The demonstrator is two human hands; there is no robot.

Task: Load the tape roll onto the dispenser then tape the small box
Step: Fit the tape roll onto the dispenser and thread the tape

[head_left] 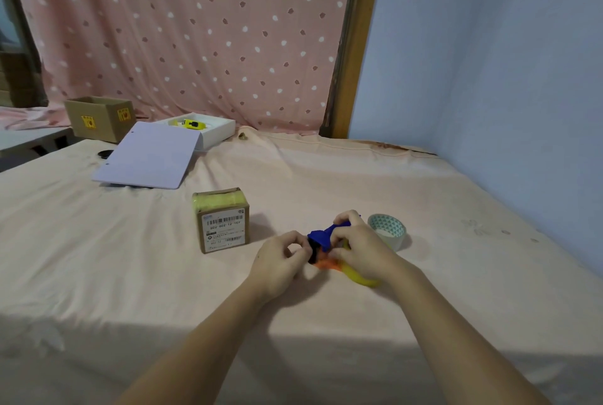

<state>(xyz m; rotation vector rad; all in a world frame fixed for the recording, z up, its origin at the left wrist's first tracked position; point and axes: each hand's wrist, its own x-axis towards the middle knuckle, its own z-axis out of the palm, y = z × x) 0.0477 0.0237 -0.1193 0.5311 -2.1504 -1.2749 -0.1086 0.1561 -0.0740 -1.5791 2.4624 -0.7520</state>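
The tape dispenser [321,236], blue with an orange base and a yellow handle, lies on the peach sheet at centre right. My right hand [357,246] grips it from the right, over the handle and the blue top. My left hand [282,257] pinches its black front part from the left. The clear tape roll [388,230], with a teal triangle pattern on its core, lies flat just right of the dispenser, free of both hands. The small brown box [223,220], bearing barcode labels and yellowish tape on top, stands a short way left of the dispenser.
A white sheet [146,156] leans on a white open box [212,130] holding a yellow item at the back. A brown carton [99,117] stands at the back left. A blue wall [489,61] bounds the right, a dotted pink curtain [195,29] the back.
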